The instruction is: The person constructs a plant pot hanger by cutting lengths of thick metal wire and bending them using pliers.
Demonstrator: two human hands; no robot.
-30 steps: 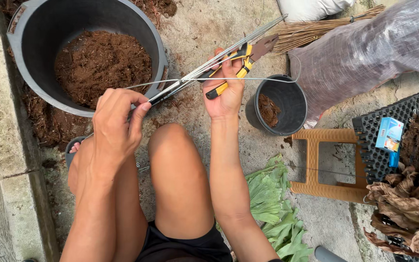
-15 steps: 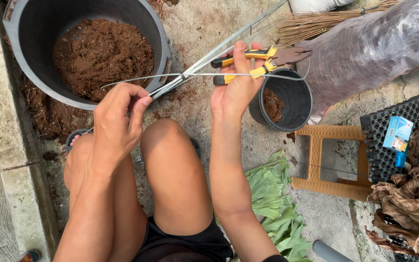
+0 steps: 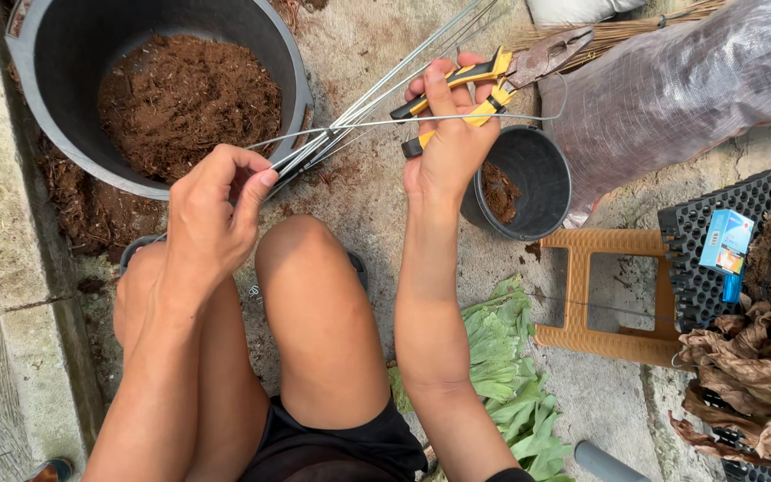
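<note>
A bundle of thin steel wires (image 3: 377,94) was pinched near its lower end by the closed fingers of the left hand (image 3: 211,219), left of centre in the frame, so that the loose rods were kept together while they fanned toward the top edge. A pair of yellow-and-black pliers (image 3: 493,76) was gripped by the handles in the right hand (image 3: 448,152), just right of centre, its rusty nose pointing to the upper right and held clear of the bundle. A single bent wire (image 3: 457,116) was seen running from the left hand across the right fingers and curling back beside the pliers' head; it appeared to be kept taut between both hands, probably for control. The small black pot (image 3: 528,187) stood just below the right hand, and the large black tub (image 3: 37,107) of brown coir filled the upper left.

Compared with half a second before, the right hand had been raised and the pliers tilted upward, where they had lain nearly level. The left hand had been shifted slightly higher, its pinch unchanged.
</note>
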